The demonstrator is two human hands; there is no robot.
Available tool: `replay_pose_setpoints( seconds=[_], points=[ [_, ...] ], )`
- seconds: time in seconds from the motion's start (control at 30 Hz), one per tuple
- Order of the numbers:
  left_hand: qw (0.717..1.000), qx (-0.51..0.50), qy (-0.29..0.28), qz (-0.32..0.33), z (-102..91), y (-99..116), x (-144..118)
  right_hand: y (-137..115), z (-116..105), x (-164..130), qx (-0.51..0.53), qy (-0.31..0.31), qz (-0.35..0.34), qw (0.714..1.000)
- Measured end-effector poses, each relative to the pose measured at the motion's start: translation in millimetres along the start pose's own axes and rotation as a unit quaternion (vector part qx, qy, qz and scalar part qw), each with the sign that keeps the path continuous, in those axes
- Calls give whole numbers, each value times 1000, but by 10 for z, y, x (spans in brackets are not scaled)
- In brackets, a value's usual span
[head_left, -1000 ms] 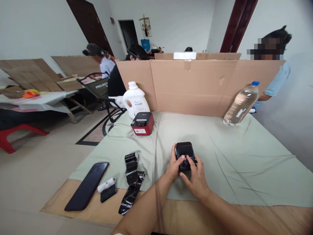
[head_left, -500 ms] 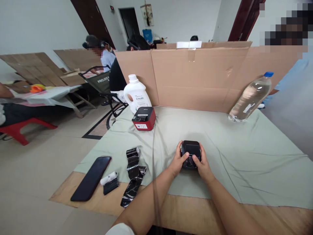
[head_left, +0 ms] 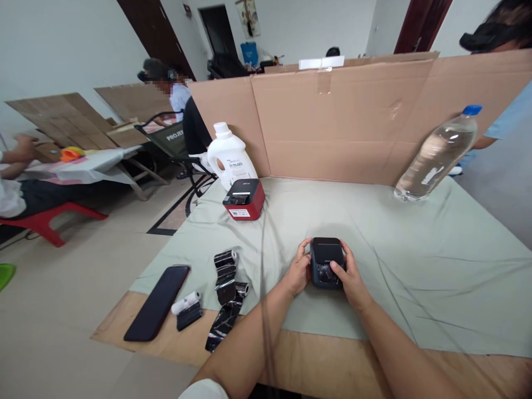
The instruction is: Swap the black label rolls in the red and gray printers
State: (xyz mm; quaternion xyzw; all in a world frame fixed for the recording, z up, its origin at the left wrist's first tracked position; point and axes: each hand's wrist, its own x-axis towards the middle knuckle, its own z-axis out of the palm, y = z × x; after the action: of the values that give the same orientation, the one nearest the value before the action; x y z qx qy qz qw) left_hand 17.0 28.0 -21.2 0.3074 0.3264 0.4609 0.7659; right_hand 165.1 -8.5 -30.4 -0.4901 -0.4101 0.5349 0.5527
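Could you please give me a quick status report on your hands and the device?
Left hand and right hand clasp the small black printer from both sides. It rests on the green cloth. Nothing blocking.

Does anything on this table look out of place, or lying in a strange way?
The black strip left of the left hand lies unrolled and curled, reaching off the green cloth. The water bottle appears to lean against the cardboard wall.

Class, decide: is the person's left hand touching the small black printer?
Touching. The head view shows the left hand pressed against the small black printer's left side.
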Motion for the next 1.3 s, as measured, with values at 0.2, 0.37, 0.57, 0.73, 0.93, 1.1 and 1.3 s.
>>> replay_pose_setpoints(
  seconds=[0.2, 0.37, 0.57, 0.73, 0.93, 1.1, 1.3],
  points=[
    [1000, 24, -21, 2, -63, -42, 25, 3, -42, 13, -43, -8, -44, 998],
    [999, 31, -16, -1, -59, -44, 15, 44, -118, 46, 6, -26, -29, 999],
    [999, 41, -12, -1, -53, -29, 15, 9, -128, 47, 48, -15, -3, 999],
    [999, 42, -32, -4, -92, -71, 22, -39, -103, 67, 5, 64, -14, 998],
    [997, 67, -48, -2, -91, -107, 1, -58, -133, 115, -9, 153, -16, 988],
    [991, 121, -63, -10, -115, -104, -8, -58, -172, 125, -23, 161, -15, 987],
    [984, 171, -50, 18, -92, -128, -38, -46, -188, 123, -46, 174, -6, 984]
  ],
)
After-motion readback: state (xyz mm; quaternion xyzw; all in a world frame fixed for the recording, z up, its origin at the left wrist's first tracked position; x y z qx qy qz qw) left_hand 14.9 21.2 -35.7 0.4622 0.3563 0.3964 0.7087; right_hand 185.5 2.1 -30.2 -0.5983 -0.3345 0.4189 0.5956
